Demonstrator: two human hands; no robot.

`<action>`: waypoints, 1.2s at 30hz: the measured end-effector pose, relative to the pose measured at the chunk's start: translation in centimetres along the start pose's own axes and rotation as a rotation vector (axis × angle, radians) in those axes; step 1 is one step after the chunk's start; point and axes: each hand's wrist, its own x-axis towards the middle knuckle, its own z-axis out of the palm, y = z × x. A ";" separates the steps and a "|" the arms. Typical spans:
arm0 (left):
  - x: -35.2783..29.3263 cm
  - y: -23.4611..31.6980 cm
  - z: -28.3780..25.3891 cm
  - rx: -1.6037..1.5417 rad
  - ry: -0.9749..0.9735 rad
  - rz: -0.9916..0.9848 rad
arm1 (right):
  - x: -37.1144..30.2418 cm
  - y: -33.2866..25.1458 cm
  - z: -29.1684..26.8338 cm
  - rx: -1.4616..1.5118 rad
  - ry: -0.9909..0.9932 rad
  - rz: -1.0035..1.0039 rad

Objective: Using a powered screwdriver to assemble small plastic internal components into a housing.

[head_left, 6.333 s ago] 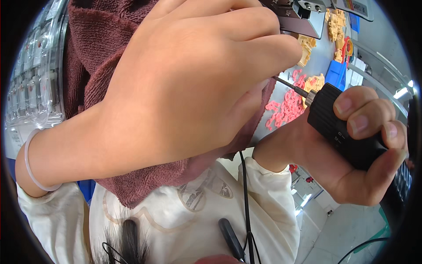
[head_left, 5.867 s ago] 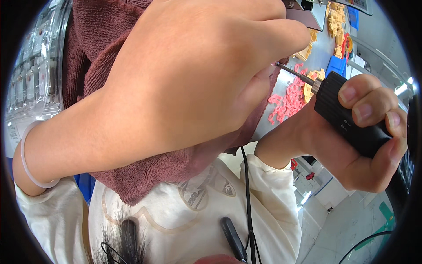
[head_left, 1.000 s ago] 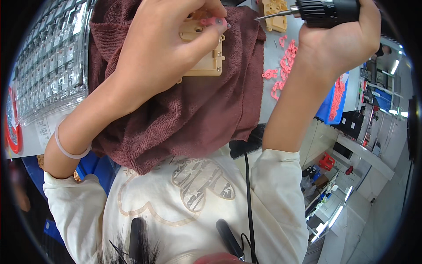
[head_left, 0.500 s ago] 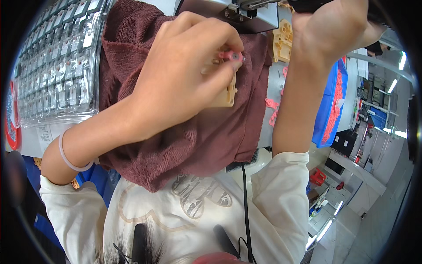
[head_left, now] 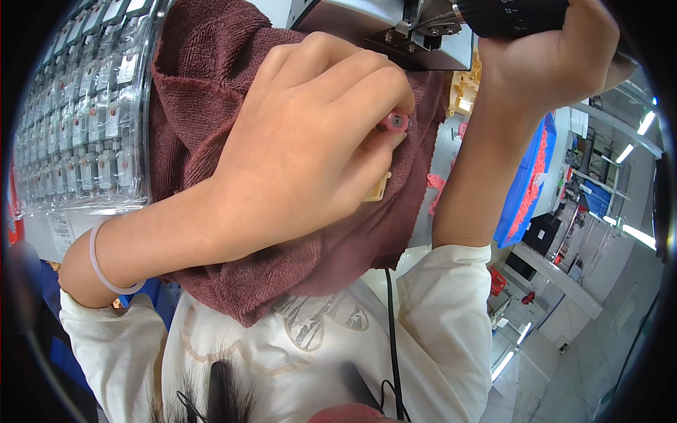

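My left hand (head_left: 303,134) is closed over the brown towel (head_left: 282,275), its thumb and fingertips around a small pink plastic part (head_left: 397,123). Under the palm, the corner of a cream plastic housing (head_left: 379,189) peeks out; the rest of it is hidden. At the upper right, my right hand (head_left: 550,70) wraps around a black electric screwdriver (head_left: 515,15). The screwdriver's thin bit points left, at the front of a metal box-like device (head_left: 345,28). Whether the bit touches the device, I cannot tell.
A clear tray (head_left: 84,141) of several grey metal parts lies at the left. Beyond my right forearm stands a blue bin (head_left: 518,201) of pink parts. Loose pink pieces (head_left: 435,185) and cream housings (head_left: 465,84) lie between the towel and that forearm.
The view has shifted, so the metal device and screwdriver show more. My right hand has come with the screwdriver to the device's front. My left hand covers more of the cream housing.
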 end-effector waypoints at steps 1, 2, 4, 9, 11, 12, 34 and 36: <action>0.0 0.0 0.0 0.002 0.004 -0.004 | 0.1 -0.8 0.3 -0.005 -0.077 -0.006; 0.0 -0.1 0.0 0.004 0.003 -0.005 | 0.1 -0.5 0.2 -0.001 -0.081 -0.007; 0.0 -0.1 0.0 0.006 0.003 -0.008 | -0.4 -1.3 0.7 0.017 -0.091 0.007; 0.2 -0.4 0.0 -0.007 0.035 0.019 | -0.2 -1.2 -0.2 0.052 -0.104 0.041; 0.3 -0.1 0.1 -0.009 0.031 0.021 | -0.1 -1.1 -1.0 0.064 -0.108 0.051; 0.4 0.1 0.1 -0.011 0.026 0.020 | -0.1 -1.1 -1.5 0.071 -0.109 0.055; 0.1 0.1 -0.6 0.017 -0.004 -0.015 | -2.4 -6.2 -2.9 0.250 0.151 0.253; 0.0 -0.2 0.2 -0.006 0.106 0.072 | -3.5 -6.7 -1.3 0.187 0.127 0.268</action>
